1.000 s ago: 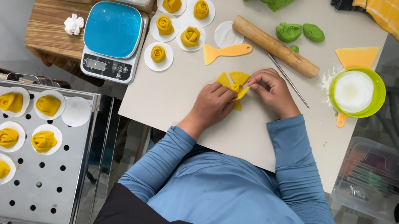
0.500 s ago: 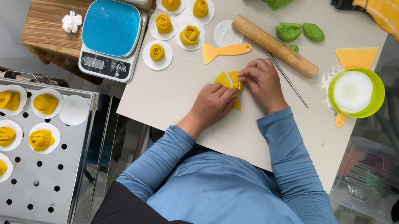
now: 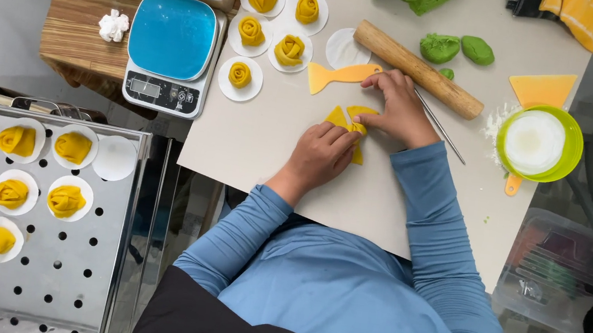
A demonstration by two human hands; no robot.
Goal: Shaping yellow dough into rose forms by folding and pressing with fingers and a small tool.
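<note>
A small overlapping row of yellow dough pieces (image 3: 352, 124) is pressed flat on the pale worktop (image 3: 254, 138) between the two hands. The left hand (image 3: 319, 154) is laid over the near end of the dough, its fingers (image 3: 342, 140) bent and held close together on the pieces. The right hand (image 3: 398, 111) is set on the far end, its fingers (image 3: 370, 82) curled narrowly, with the tips resting on the dough's upper edge.

Just beyond the right fingers an orange fish-shaped scraper (image 3: 339, 77) is seen, and a wooden rolling pin (image 3: 416, 68) lies slanted behind that hand, with a thin metal rod (image 3: 443, 128) beside it. Further beyond the fingers, yellow dough roses (image 3: 289, 49) are set on white paper rounds. To the left of the left fingers a blue-topped kitchen scale (image 3: 170, 51) stands. Well to the right of the right fingers a green bowl (image 3: 572, 149) of white flour is placed, and green dough lumps (image 3: 457, 49) lie past the rolling pin. Far to the left, a perforated steel tray (image 3: 69, 266) carries more yellow roses.
</note>
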